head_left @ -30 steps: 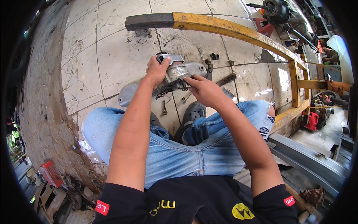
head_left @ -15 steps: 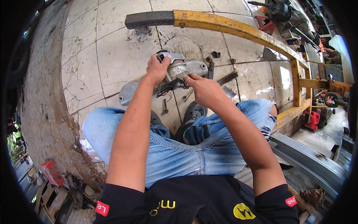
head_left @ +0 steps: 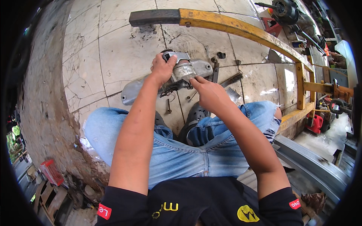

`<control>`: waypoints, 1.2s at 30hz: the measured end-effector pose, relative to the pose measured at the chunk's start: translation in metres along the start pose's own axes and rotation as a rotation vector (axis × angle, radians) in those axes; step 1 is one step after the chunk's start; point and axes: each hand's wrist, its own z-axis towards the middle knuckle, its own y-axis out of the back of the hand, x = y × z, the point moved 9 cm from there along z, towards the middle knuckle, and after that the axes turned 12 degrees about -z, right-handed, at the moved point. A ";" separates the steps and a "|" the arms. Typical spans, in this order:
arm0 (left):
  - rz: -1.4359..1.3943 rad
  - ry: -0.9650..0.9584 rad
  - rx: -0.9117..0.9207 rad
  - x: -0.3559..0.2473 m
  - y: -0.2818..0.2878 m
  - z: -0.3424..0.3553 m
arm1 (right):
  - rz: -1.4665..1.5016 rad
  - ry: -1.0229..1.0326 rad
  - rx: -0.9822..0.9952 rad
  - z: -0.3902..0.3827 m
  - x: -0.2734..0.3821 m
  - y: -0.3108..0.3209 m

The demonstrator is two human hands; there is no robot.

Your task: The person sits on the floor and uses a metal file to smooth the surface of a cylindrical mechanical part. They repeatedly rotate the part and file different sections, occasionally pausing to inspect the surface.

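A grey cast-metal part [head_left: 132,90] with two long rounded arms and a short round barrel [head_left: 184,70] in its middle sits on the tiled floor in front of my feet. My left hand [head_left: 163,69] wraps round the bracket-like metal end [head_left: 178,56] beyond the barrel. Between the thumb and fingers of my right hand [head_left: 212,93] is a small flat greyish piece [head_left: 188,78], pressed against the barrel's near side. What that piece is cannot be made out. Dark wiring or clips hang at the part's near edge.
A bolt [head_left: 169,106] lies near my feet. Dark-bristled brush [head_left: 231,80] and small dark fittings [head_left: 221,55] are right of the part. A yellow steel frame [head_left: 241,28] arches beyond it. Metal channel [head_left: 313,160] runs at lower right, and a red box [head_left: 51,171] stands at lower left.
The whole view has shifted slightly. My left hand keeps its hold on the bracket end, and my right fingers stay at the barrel with the flat piece, hardly displaced.
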 end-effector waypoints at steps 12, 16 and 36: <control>-0.018 -0.004 -0.002 0.003 -0.003 0.002 | 0.033 -0.042 0.036 0.003 -0.010 -0.006; 0.001 -0.017 -0.007 0.003 -0.002 0.002 | 0.025 -0.027 0.028 -0.002 -0.010 -0.006; 0.006 0.002 -0.001 0.005 -0.003 0.003 | 0.032 -0.090 0.104 0.011 -0.016 -0.015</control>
